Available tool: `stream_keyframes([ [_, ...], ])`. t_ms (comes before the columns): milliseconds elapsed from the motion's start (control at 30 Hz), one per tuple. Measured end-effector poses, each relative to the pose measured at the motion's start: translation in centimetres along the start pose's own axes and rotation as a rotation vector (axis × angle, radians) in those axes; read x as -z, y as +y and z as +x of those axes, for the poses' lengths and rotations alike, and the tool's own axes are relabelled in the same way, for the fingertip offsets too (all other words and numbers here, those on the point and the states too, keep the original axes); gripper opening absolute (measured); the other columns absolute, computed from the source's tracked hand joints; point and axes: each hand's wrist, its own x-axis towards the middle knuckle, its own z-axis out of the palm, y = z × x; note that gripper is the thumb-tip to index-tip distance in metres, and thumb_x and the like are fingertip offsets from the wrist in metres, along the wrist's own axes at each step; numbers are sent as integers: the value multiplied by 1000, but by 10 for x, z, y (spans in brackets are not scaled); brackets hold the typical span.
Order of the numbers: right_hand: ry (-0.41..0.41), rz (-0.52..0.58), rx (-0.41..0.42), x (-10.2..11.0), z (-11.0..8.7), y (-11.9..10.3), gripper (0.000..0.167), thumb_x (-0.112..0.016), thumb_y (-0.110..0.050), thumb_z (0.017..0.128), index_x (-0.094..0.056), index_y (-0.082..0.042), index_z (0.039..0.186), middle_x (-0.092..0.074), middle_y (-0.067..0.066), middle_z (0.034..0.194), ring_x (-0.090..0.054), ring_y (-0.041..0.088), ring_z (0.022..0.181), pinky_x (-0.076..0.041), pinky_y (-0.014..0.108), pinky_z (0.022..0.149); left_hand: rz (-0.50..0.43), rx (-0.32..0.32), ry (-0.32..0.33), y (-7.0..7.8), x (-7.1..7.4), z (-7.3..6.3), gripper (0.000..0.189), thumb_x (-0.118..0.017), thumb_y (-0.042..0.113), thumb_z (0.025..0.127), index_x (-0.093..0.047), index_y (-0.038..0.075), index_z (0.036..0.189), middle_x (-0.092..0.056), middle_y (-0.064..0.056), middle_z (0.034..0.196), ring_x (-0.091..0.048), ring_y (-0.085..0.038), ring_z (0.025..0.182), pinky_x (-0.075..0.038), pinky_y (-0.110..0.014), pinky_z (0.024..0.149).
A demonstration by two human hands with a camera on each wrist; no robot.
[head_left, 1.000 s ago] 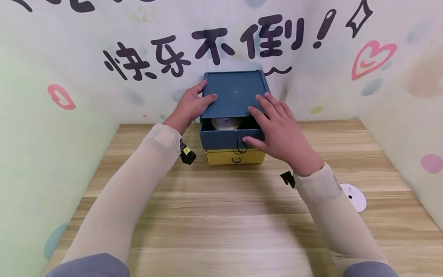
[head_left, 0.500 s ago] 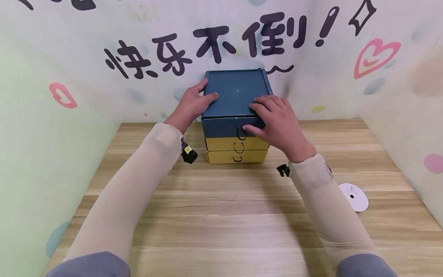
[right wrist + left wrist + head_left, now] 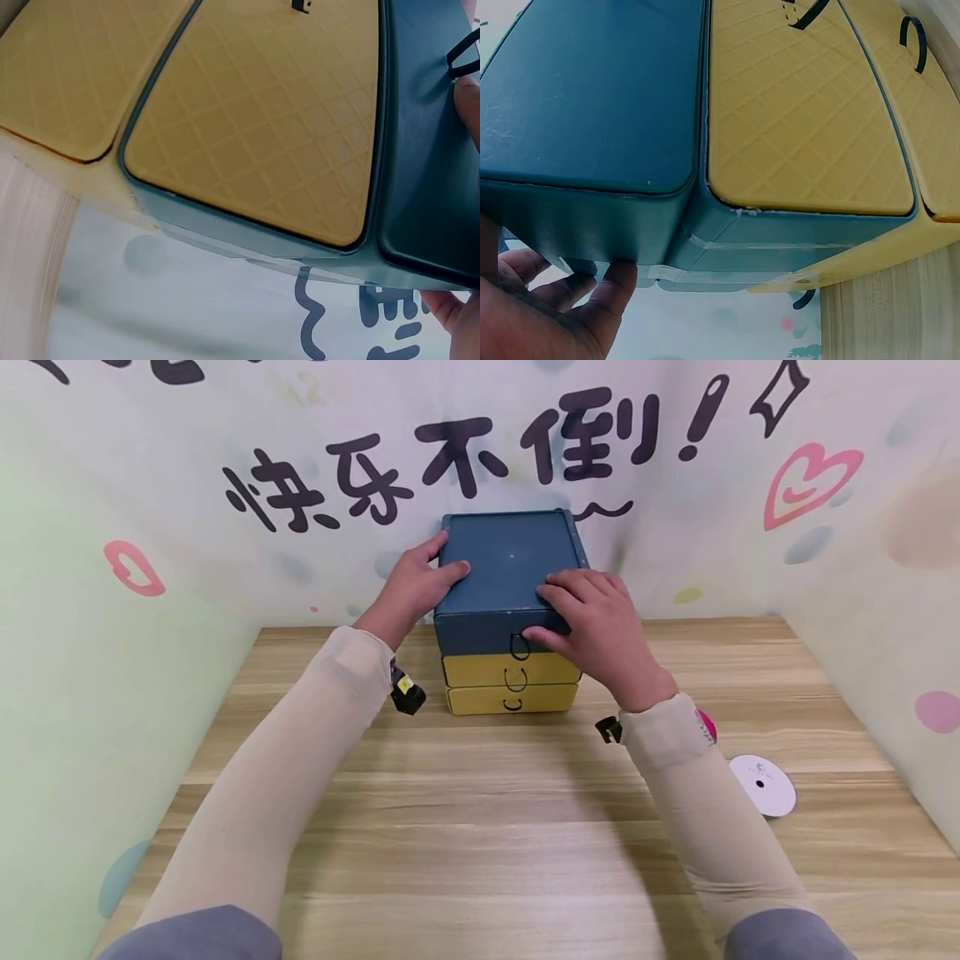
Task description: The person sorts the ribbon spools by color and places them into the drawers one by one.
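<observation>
A small drawer box (image 3: 506, 560) with a dark blue top stands against the back wall. Its top blue drawer front (image 3: 472, 633) is flush with the body, a black loop handle (image 3: 519, 647) at its centre. My left hand (image 3: 412, 589) holds the box's left side, thumb on top; the left wrist view has its fingertips (image 3: 619, 277) against the side wall. With bent fingers on top near the right edge, my right hand (image 3: 611, 631) touches the blue front with its thumb (image 3: 469, 101), beside the loop. What lies inside the drawer is hidden.
Two yellow drawers, an upper one (image 3: 480, 671) and a lower one (image 3: 480, 700), are pushed in below. A white disc (image 3: 776, 789) lies on the wooden table (image 3: 450, 843) by the right sleeve. Something pink (image 3: 707, 727) is partly hidden behind that cuff.
The blue drawer, part open with a disc visible inside, has slid back in until flush. My right hand moved with it and its fingers bent; my left hand stayed in place.
</observation>
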Motion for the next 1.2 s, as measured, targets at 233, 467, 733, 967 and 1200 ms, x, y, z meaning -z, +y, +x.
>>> stream_keyframes([
  [233, 2, -17, 13, 2, 2, -1, 56, -80, -43, 82, -71, -1, 118, -66, 16, 120, -59, 33, 114, -43, 50, 100, -12, -2, -4, -1, 1, 0, 70, -58, 39, 100, -19, 34, 159, -14, 7, 165, -13, -12, 150, -25, -32, 116],
  [467, -13, 28, -36, 5, 0, -5, 55, -79, -41, 85, -70, -1, 121, -63, 18, 125, -55, 35, 121, -39, 51, 104, -18, -1, -3, -2, 3, 0, 70, -58, 38, 100, -19, 34, 159, -15, 7, 165, -13, -12, 150, -25, -31, 116],
  [733, 218, 124, -22, 14, -15, -22, 30, -74, -20, 89, -72, 3, 107, -67, 20, 114, -58, 37, 110, -43, 52, 98, -5, -19, -11, -2, 1, 0, 70, -58, 39, 100, -21, 33, 159, -15, 8, 165, -12, -11, 150, -24, -30, 117],
  [967, 263, 121, 91, 16, -36, -41, 29, -59, -21, 95, -72, 5, 98, -68, 20, 99, -63, 38, 90, -52, 51, 79, -1, -25, -26, 1, -1, -1, 70, -57, 39, 100, -21, 33, 159, -16, 7, 165, -13, -13, 150, -25, -31, 116],
  [1200, 93, 175, 162, 9, -53, -57, 24, -63, -22, 94, -71, 1, 99, -68, 15, 100, -63, 31, 93, -53, 45, 83, -5, -10, -21, -2, 2, -1, 70, -57, 39, 100, -20, 34, 159, -14, 8, 165, -12, -11, 150, -25, -30, 116],
])
